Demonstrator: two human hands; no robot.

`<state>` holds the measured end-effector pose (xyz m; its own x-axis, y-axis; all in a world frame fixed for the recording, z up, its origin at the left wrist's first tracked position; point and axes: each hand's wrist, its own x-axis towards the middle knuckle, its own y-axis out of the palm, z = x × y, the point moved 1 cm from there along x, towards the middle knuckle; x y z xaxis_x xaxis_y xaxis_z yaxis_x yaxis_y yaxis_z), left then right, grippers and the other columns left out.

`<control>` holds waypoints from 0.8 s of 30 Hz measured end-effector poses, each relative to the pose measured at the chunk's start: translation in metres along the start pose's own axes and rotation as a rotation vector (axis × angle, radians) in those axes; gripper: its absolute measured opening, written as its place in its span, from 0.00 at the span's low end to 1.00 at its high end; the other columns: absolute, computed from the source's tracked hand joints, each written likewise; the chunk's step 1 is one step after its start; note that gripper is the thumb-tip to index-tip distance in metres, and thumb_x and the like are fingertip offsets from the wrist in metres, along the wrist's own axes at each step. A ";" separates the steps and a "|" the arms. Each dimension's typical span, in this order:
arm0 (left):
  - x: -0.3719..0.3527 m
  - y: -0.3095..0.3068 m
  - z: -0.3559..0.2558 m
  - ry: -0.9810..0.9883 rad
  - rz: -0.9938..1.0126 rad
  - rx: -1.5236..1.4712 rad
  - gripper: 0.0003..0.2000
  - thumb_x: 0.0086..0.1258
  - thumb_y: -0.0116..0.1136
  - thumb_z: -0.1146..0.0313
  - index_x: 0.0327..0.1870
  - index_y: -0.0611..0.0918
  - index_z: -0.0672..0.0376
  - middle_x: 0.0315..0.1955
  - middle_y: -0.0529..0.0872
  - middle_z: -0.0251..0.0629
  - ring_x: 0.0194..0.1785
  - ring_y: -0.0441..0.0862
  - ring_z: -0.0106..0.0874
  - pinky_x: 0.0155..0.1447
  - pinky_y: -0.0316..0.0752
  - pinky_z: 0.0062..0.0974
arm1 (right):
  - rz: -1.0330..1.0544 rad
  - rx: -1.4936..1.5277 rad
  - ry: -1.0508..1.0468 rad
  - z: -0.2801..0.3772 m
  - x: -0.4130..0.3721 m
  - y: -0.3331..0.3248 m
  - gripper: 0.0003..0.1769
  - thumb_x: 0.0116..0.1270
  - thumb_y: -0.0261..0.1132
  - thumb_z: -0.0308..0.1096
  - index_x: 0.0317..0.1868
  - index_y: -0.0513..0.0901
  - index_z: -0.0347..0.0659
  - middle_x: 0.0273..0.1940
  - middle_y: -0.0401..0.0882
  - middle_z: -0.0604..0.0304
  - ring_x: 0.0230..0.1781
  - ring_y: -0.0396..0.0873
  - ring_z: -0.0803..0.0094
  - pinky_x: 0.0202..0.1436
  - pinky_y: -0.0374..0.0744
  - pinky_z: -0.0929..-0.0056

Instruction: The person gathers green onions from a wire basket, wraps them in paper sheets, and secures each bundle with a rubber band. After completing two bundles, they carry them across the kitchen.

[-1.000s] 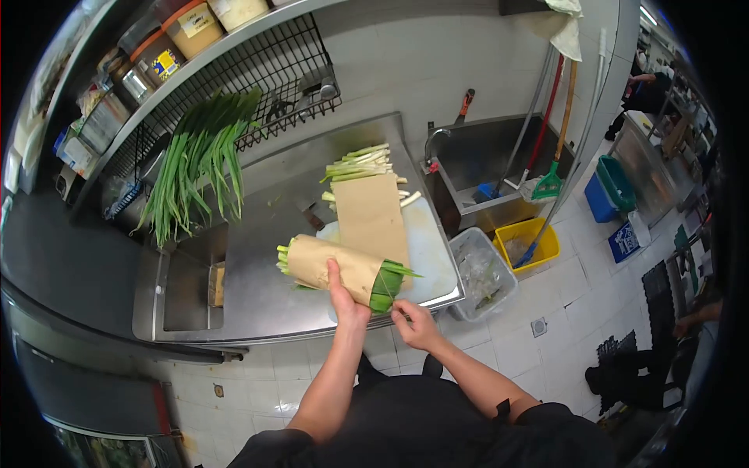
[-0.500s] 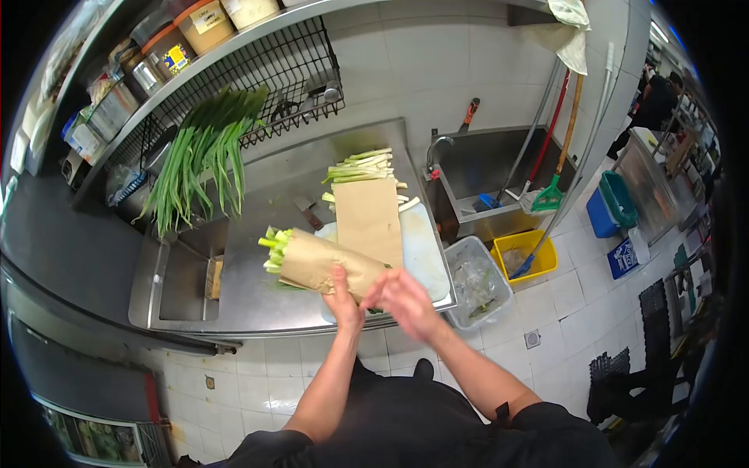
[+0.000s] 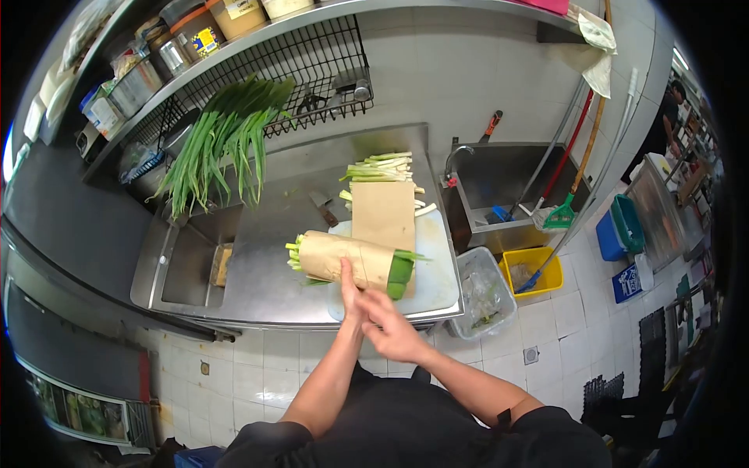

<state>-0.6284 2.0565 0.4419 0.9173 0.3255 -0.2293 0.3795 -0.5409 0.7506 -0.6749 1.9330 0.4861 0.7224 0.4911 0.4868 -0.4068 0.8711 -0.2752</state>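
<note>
A brown paper roll (image 3: 331, 253) wraps a bundle of green vegetables, with pale cut stalks out of its left end and dark green leaves (image 3: 401, 273) out of its right. My left hand (image 3: 353, 295) is at the roll's near side, one digit lying up against the paper; its other fingers are hidden. My right hand (image 3: 392, 334) is just below, fingers partly spread, close against the left hand. Beyond the roll, a flat brown paper sheet (image 3: 382, 210) lies on the white cutting board (image 3: 437, 261). Pale green stalks (image 3: 381, 167) lie behind the sheet.
A knife (image 3: 322, 209) lies on the steel counter (image 3: 265, 257). Long green leaves (image 3: 222, 152) hang from the wire rack (image 3: 328, 86). Sinks are at left (image 3: 183, 269) and right (image 3: 507, 179). A clear bin (image 3: 485, 292) and a yellow bucket (image 3: 546, 273) stand on the floor.
The wrapped roll has turned from tilted to nearly level and sits farther from me, its leafy right end now showing. My right hand has moved down, off the roll's right end.
</note>
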 end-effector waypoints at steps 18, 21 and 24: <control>-0.002 -0.033 0.021 -0.173 -0.136 0.200 0.32 0.68 0.71 0.50 0.71 0.73 0.48 0.62 0.80 0.26 0.67 0.74 0.30 0.77 0.61 0.37 | -0.206 0.454 0.596 -0.111 0.024 -0.056 0.55 0.57 0.82 0.34 0.77 0.55 0.41 0.58 0.78 0.49 0.57 0.79 0.65 0.59 0.80 0.67; -0.002 -0.026 0.009 -0.364 -0.224 0.228 0.37 0.63 0.75 0.48 0.71 0.72 0.49 0.62 0.78 0.31 0.66 0.72 0.33 0.75 0.61 0.37 | 0.000 0.399 0.625 -0.132 0.042 -0.064 0.53 0.55 0.83 0.40 0.74 0.60 0.35 0.59 0.77 0.46 0.59 0.79 0.63 0.61 0.79 0.66; 0.019 -0.046 0.027 -0.514 -0.431 0.042 0.39 0.60 0.77 0.46 0.70 0.72 0.48 0.65 0.73 0.38 0.67 0.69 0.38 0.73 0.63 0.38 | -0.116 0.166 0.672 -0.150 0.055 -0.051 0.54 0.54 0.83 0.45 0.73 0.61 0.33 0.61 0.76 0.42 0.61 0.78 0.58 0.64 0.78 0.62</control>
<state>-0.6248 2.0667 0.3864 0.6193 0.1146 -0.7767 0.7196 -0.4785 0.5032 -0.5304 1.9158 0.4027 0.9337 0.3345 -0.1277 -0.3473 0.9328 -0.0964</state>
